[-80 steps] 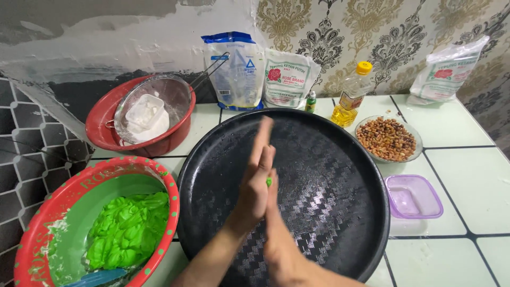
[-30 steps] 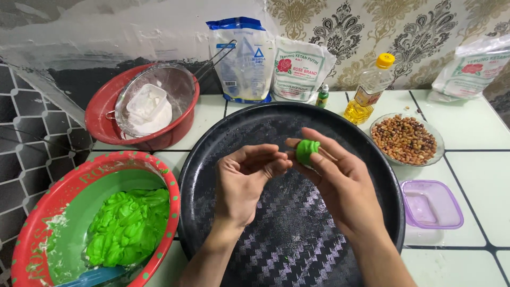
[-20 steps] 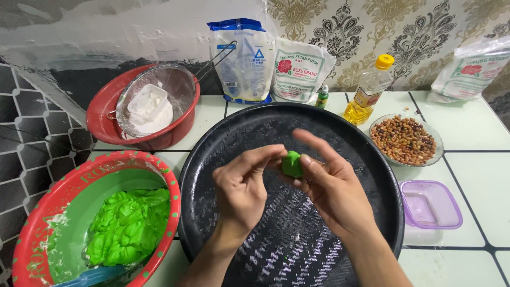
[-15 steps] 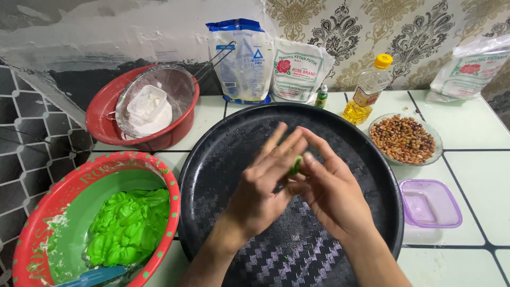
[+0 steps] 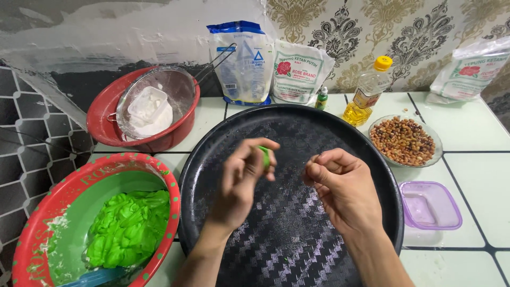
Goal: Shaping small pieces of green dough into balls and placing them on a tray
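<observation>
I see my left hand pinching a small flattened piece of green dough between thumb and fingertips, above the round black textured tray on the white tiled surface. My right hand hovers just beside it, fingers loosely curled, grasping nothing. The red-rimmed bowl of green dough sits left.

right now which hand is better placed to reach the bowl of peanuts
Right. The right hand hangs over the black tray on the side nearer the bowl of peanuts and holds nothing visible, while the left hand pinches a green dough piece.
</observation>
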